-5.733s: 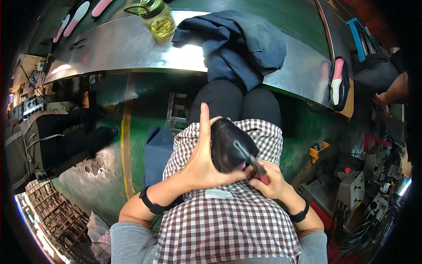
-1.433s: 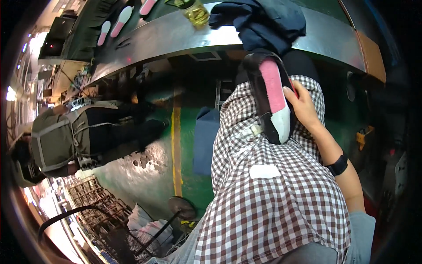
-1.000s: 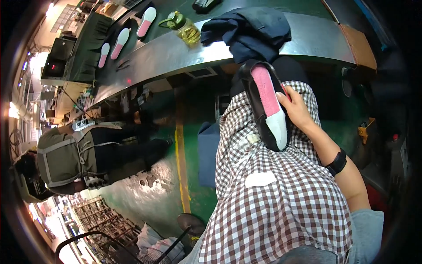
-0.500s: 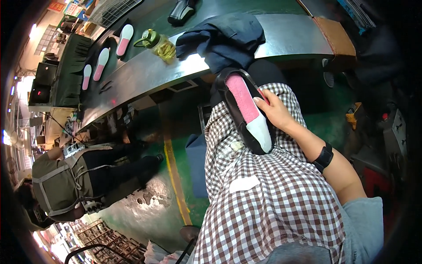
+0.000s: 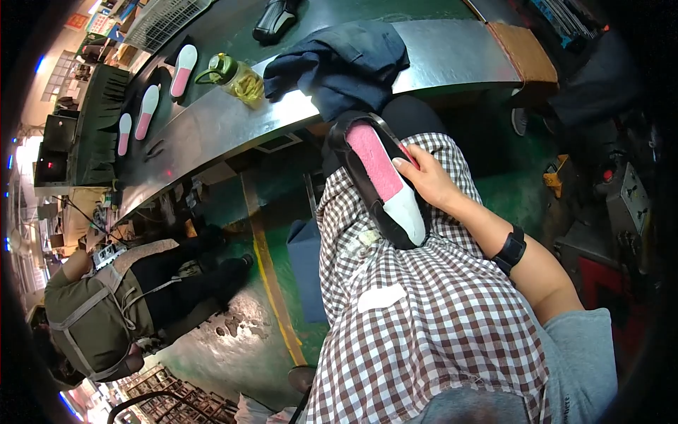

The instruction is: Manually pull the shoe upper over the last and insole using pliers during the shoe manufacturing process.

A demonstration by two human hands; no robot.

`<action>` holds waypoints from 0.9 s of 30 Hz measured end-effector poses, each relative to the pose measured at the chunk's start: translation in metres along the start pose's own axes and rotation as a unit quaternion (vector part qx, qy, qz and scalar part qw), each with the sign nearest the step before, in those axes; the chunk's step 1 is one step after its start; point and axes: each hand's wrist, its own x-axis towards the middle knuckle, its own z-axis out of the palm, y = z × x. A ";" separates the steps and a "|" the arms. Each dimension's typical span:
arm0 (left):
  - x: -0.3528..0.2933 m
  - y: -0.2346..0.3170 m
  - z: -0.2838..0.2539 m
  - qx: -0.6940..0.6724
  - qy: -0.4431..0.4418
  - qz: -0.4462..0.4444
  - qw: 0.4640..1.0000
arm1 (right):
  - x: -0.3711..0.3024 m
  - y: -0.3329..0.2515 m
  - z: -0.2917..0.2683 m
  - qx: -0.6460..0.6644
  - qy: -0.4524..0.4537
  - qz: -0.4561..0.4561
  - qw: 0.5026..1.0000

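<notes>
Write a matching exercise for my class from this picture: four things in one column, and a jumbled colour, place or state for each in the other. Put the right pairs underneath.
Column one
1. Bottle
2. Cloth
3. Wristwatch
4. Shoe

Column two
A. Worn on the right forearm
B. Black, pink and white, held by the right hand
C. See-through, with a green lid
D. Dark blue and crumpled

Right pairs: 1-C, 2-D, 3-A, 4-B

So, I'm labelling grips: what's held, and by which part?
The right hand holds a red handle and, seemingly, the black shoe by its right edge.
</notes>
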 end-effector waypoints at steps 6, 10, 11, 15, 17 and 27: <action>0.005 -0.004 0.007 -0.003 -0.001 -0.003 1.000 | -0.002 -0.023 -0.001 0.015 0.036 0.018 0.999; 0.011 -0.004 0.011 -0.006 -0.001 -0.009 1.000 | -0.007 -0.053 -0.024 -0.016 0.076 -0.058 0.995; 0.013 -0.003 0.012 -0.006 -0.003 -0.009 1.000 | -0.010 -0.061 -0.036 -0.030 0.086 -0.080 0.993; 0.021 -0.002 0.015 -0.006 -0.010 -0.014 1.000 | 0.006 -0.077 -0.091 0.013 0.181 -0.065 0.981; 0.025 -0.006 0.017 -0.002 -0.013 -0.019 1.000 | 0.021 -0.069 -0.128 -0.018 0.229 -0.090 0.969; 0.085 -0.019 0.036 0.002 -0.030 -0.033 0.999 | 0.141 -0.035 -0.361 -0.410 0.402 -0.022 0.818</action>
